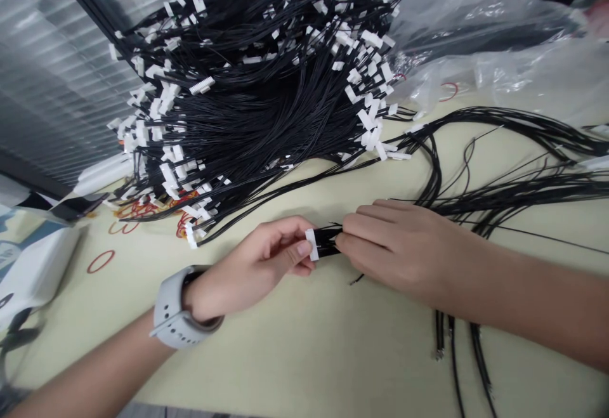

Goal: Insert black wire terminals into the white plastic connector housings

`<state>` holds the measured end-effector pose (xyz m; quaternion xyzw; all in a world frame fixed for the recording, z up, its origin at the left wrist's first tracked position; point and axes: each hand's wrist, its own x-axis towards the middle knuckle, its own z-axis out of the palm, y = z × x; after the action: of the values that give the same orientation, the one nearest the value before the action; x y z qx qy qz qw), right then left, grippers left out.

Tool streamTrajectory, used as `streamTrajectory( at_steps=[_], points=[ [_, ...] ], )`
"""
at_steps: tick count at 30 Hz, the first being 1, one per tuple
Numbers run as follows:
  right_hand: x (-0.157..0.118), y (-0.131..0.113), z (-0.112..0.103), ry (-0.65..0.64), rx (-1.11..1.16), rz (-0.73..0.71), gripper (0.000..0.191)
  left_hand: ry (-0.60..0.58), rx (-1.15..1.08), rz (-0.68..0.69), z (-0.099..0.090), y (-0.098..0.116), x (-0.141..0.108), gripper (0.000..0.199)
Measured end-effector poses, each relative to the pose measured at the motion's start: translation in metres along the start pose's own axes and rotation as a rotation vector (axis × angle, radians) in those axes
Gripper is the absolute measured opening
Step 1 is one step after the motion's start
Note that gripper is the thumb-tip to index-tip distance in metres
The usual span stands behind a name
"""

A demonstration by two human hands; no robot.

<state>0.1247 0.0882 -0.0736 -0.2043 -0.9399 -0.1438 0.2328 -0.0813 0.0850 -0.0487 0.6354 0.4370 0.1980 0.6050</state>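
Note:
My left hand (pixel 280 250), with a grey watch strap on its wrist, pinches a small white connector (pixel 312 244) between thumb and fingers. Black wires (pixel 327 241) run from the connector to the right, side by side. Closed around those wires close to the connector is my right hand (pixel 380 240); its fingertips are partly hidden. A loose wire end with a metal terminal (pixel 356 280) sticks out below my right hand. More black wires (pixel 476 354) with bare metal terminals hang down from beneath my right forearm.
A big heap of black wire harnesses (pixel 266 101) with white connectors lies at the back. Red rubber bands (pixel 101 261) are on the table (pixel 266 354) at left, near a white box (pixel 45 266). Clear plastic bags (pixel 514 69) and a wire bundle (pixel 514 117) lie at right.

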Motion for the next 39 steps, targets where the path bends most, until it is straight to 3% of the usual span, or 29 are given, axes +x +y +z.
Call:
streamTrajectory(
  at_steps=[7,13,18,27,29,32,34,36,39],
  points=[
    [-0.001,0.001,0.000,0.021,0.004,-0.011,0.024,0.000,0.004,-0.016,0.000,0.001,0.000,0.011],
    [0.002,-0.003,0.005,0.073,0.023,-0.002,0.025,-0.008,0.039,0.054,0.001,-0.002,0.000,0.011],
    [0.004,0.002,0.004,0.060,0.054,0.007,0.026,0.049,0.012,0.032,0.003,-0.002,0.001,0.009],
    [0.003,0.018,-0.021,0.247,0.264,0.403,0.014,0.216,-0.025,-0.027,-0.009,-0.003,0.003,0.012],
    [0.004,0.014,-0.024,0.123,0.445,0.378,0.016,0.213,-0.031,-0.027,-0.010,-0.004,0.003,0.013],
    [0.004,0.009,-0.024,-0.232,0.741,0.310,0.016,0.193,-0.016,-0.020,-0.010,-0.003,0.003,0.015],
    [0.001,0.011,-0.025,-0.392,0.814,0.326,0.017,0.196,-0.007,-0.030,-0.009,-0.002,0.004,0.016],
    [-0.006,0.017,-0.029,-0.399,0.776,0.344,0.020,0.205,-0.004,-0.039,-0.009,-0.001,0.003,0.016],
    [-0.021,0.026,-0.036,-0.290,0.602,0.353,0.023,0.193,0.000,-0.043,-0.010,0.000,0.003,0.015]
  ],
)
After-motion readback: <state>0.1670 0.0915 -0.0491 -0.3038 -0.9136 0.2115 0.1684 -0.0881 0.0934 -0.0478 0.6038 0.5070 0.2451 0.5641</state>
